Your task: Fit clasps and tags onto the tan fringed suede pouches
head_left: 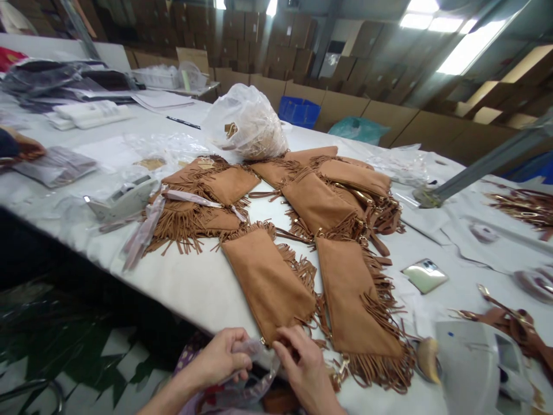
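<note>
My left hand (222,357) and my right hand (302,366) are at the near edge of the white table (181,282), both pinching a crumpled clear plastic bag (254,351) between them. Just beyond my fingers lies a tan suede fringed pouch (268,282), its near corner touching the bag. A second fringed pouch (356,300) lies to its right. Several more tan fringed pouches (319,199) are spread out further back.
A clear bag stuffed with pale material (246,124) stands behind the pouches. A phone (424,275) lies at the right, a white tagging gun (123,199) at the left. Brown straps with gold clasps (505,323) lie at the right. Cardboard boxes (268,52) line the back.
</note>
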Available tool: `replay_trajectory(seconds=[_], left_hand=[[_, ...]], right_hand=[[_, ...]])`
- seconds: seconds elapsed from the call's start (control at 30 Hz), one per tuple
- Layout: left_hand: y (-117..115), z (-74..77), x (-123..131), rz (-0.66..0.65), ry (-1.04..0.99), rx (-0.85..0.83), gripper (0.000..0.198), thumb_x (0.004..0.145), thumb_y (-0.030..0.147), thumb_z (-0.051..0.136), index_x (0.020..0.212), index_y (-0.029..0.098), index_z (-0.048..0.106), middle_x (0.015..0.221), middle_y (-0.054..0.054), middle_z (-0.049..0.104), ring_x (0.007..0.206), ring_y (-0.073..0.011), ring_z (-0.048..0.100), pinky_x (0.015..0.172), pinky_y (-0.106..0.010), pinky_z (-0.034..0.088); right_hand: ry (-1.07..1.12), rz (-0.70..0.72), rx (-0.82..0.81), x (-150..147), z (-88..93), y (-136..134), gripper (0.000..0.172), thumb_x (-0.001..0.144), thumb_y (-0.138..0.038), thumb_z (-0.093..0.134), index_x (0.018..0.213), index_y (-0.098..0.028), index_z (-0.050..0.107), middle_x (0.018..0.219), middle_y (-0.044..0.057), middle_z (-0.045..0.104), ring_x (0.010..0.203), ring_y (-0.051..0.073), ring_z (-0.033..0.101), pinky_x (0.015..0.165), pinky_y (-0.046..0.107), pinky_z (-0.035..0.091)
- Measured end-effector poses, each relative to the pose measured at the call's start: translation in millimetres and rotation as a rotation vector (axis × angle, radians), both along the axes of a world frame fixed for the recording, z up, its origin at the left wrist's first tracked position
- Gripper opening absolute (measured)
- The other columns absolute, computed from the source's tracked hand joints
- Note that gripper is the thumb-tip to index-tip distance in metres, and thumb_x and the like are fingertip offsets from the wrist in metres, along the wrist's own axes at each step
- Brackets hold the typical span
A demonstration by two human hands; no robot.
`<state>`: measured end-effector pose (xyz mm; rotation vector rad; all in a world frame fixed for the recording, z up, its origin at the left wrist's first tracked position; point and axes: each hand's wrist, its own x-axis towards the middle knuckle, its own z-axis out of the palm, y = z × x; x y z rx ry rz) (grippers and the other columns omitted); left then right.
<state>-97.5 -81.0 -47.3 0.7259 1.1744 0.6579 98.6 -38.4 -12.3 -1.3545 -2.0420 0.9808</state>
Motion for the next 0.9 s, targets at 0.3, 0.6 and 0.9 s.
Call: replay_trajectory(seconds=[0.3,0.6,0.9], left_hand=[[3,5.0,-3,-0.010,0.137,0.122,0.025,0.072,0.029,0.062,0.092,0.015,0.057,0.064,0.001,0.061,0.050,-0.0108,0.055,0.045,-0.018,0.039],[7,5.0,7,0.010,0.230,0.237,0.020,0.079,0.034,0.050,0.075,0.015,0.056,0.060,0.002,0.055,0.047,-0.0113,0.052,0.045,-0.020,0.036],[15,25.8,2,-0.135,0.563,0.343,0.022,0.080,0.031,0.047,0.073,0.017,0.062,0.059,0.001,0.057,0.060,-0.0152,0.052,0.055,-0.023,0.034]], right_hand=[[-0.081,0.091,-0.114,-31,-7.3,1,0.012,0.079,-0.019,0.058,0.085,-0.022,0.069,0.074,0.001,0.059,0.069,0.015,0.058,0.063,0.024,0.039],[-0.074,0.195,-0.145,-24,-4.7,11,0.040,0.076,-0.015,0.060,0.115,-0.021,0.060,0.084,0.002,0.060,0.077,0.016,0.057,0.071,0.025,0.041],[-0.242,0.351,-0.156,-33,-2.6,27,0.008,0.076,-0.016,0.062,0.073,-0.018,0.069,0.076,0.002,0.059,0.075,0.014,0.058,0.066,0.021,0.039]])
